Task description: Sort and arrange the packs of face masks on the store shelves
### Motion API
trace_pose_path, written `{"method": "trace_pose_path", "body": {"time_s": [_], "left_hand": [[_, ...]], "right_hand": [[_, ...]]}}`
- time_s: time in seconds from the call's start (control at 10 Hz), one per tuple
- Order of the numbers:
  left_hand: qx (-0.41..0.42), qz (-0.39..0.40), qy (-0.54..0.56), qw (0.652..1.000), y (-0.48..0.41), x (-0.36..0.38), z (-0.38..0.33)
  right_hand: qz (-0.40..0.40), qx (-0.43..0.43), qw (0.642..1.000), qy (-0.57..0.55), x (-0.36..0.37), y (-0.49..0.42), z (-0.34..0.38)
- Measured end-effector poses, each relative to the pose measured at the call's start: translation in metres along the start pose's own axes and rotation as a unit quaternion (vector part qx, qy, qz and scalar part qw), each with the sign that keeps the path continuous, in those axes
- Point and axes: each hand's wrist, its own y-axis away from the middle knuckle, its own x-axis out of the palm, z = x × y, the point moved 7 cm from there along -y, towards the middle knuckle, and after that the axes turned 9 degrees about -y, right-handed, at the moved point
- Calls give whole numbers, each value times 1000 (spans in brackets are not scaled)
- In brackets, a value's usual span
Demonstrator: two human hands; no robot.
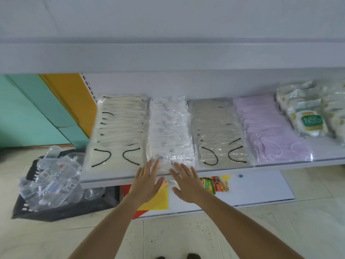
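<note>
Rows of mask packs lie side by side on a white shelf (280, 164): cream packs (119, 128) with black ear loops at the left, clear white packs (169, 128), grey packs (214, 128), then lilac packs (267, 128). Green-labelled N95 packs (308, 116) are heaped at the far right. My left hand (147, 181) and my right hand (186, 181) are both flat with straight fingers, side by side at the shelf's front edge. Their fingertips touch the front of the white row.
A black crate (61, 210) of clear plastic packets stands on the floor at the left. Below the shelf sits a lower white board (261, 187) with yellow, red and green packets (214, 184). A yellow and teal upright (71, 101) borders the shelf's left end.
</note>
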Motion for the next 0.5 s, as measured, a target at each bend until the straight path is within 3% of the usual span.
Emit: {"method": "trace_pose_path", "body": {"time_s": [0.3, 0.5], "left_hand": [[-19, 7, -84, 996, 20, -32, -8], [72, -50, -100, 991, 35, -100, -68]], "right_hand": [[-32, -8, 999, -30, -30, 48, -18], [-94, 43, 990, -97, -87, 121, -59]]}}
